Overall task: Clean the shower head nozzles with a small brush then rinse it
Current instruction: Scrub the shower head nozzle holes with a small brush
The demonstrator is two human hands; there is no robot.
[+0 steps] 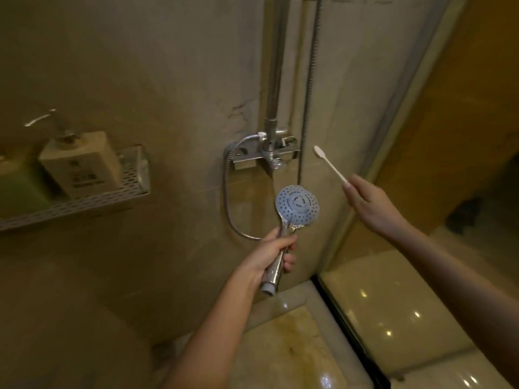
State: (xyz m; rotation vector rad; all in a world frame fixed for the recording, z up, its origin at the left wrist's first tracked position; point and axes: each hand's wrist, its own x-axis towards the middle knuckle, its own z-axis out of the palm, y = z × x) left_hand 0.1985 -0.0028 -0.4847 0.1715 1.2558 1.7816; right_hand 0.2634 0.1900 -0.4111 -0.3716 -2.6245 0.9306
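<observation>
A chrome hand shower head (297, 204) with a round pale-blue nozzle face turned toward me is in the middle of the view. My left hand (269, 255) grips its chrome handle from below. To the right and higher, my right hand (368, 203) pinches the end of a small white brush (329, 162). The brush's bristle tip points up and left, near the wall tap and apart from the nozzle face. The handle's lower end shows a grey fitting with no hose on it.
A chrome mixer tap (269, 153) with a riser pipe and a looped metal hose (227, 197) is fixed to the beige wall. A perforated metal shelf (84, 200) at left holds a pump bottle (81, 164). A glass partition (393, 169) stands at right.
</observation>
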